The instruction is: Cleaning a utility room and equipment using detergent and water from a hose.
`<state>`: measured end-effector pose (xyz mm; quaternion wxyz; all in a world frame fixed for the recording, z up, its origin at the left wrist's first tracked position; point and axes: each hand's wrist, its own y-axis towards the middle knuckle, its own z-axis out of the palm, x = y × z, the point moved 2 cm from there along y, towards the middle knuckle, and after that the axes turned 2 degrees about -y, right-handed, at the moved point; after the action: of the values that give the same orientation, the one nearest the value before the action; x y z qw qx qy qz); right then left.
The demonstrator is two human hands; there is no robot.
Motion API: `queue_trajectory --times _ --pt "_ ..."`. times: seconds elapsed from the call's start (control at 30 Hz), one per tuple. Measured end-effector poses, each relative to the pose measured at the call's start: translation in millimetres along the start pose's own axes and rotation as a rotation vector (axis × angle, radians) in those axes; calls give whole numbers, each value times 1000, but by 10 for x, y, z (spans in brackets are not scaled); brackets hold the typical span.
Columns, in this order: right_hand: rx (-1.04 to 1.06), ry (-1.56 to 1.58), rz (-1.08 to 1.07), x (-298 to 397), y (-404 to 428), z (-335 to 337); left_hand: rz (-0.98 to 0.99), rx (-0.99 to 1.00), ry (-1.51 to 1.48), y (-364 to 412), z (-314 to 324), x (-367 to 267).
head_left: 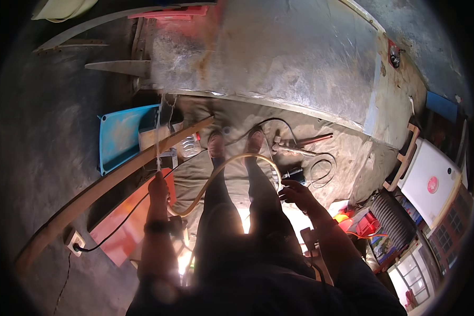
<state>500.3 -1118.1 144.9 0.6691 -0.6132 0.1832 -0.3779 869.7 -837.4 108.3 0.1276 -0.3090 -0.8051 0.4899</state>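
Note:
My left hand (pixel 158 189) is closed around something near the lower end of a pale wire-like strand (pixel 158 138) that runs up toward the metal sheet. A yellowish flexible hose (pixel 217 170) starts beside this hand, arches over my legs and comes down at my right hand (pixel 298 194). The right fingers are bent beside the hose's end; whether they grip it is unclear. Close to them on the cloth-covered floor (pixel 237 181) lies a dark corded power tool (pixel 294 175). Beyond it are a hammer (pixel 288 149) and a red-handled tool (pixel 314 140).
A long wooden strip (pixel 114 177) slants across the left, by a blue plastic tray (pixel 118 138), a clear plastic bottle (pixel 190 146) and an orange board (pixel 122 225). A power socket (pixel 76 240) holds a plug. A large metal sheet (pixel 268 63) stands ahead; a white box (pixel 430 181) is at right.

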Motion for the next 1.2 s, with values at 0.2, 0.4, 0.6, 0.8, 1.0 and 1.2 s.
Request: queue_trajectory --times 0.2,0.4,0.6,0.8,1.0,1.2 --pt "-20 -21 14 32 -45 0 53 -35 -116 39 101 -43" --pt "-21 18 12 7 -132 8 66 21 -127 -41 239 -227" --pt "-47 134 -8 -101 -143 16 89 5 -142 -120 299 -450" --pt "-51 137 -13 -171 -147 14 220 36 -88 -127 319 -662" --pt "-47 184 -15 -219 -149 24 143 23 -176 -339 369 -816" --pt "-16 154 -6 -231 -147 65 117 -7 -214 -361 340 -831"
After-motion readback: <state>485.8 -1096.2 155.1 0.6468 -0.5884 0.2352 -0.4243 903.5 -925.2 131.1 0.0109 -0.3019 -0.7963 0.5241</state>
